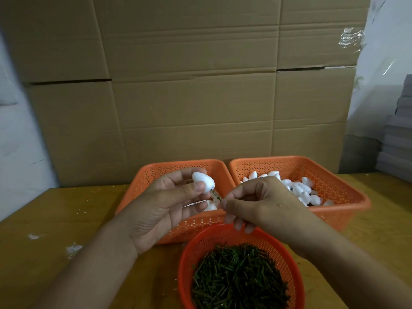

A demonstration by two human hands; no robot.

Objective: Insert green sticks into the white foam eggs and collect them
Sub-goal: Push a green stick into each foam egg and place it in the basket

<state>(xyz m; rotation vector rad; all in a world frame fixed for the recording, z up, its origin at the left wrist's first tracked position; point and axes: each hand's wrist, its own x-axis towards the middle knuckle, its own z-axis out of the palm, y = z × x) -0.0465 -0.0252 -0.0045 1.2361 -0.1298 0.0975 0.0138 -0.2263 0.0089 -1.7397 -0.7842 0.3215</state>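
Here, the white foam egg (203,182) sits at frame centre, its narrow end aimed toward four o'clock, where the thin green stick (215,194) enters along the same axis. Three orange perforated plastic baskets (347,210) lie beneath, the round six o'clock one holding sticks. The left hand (165,208) pinches the egg; the right hand (256,204) pinches the stick.

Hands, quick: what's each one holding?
Left hand: holding a foam egg.
Right hand: pinching the green stick going into the egg.
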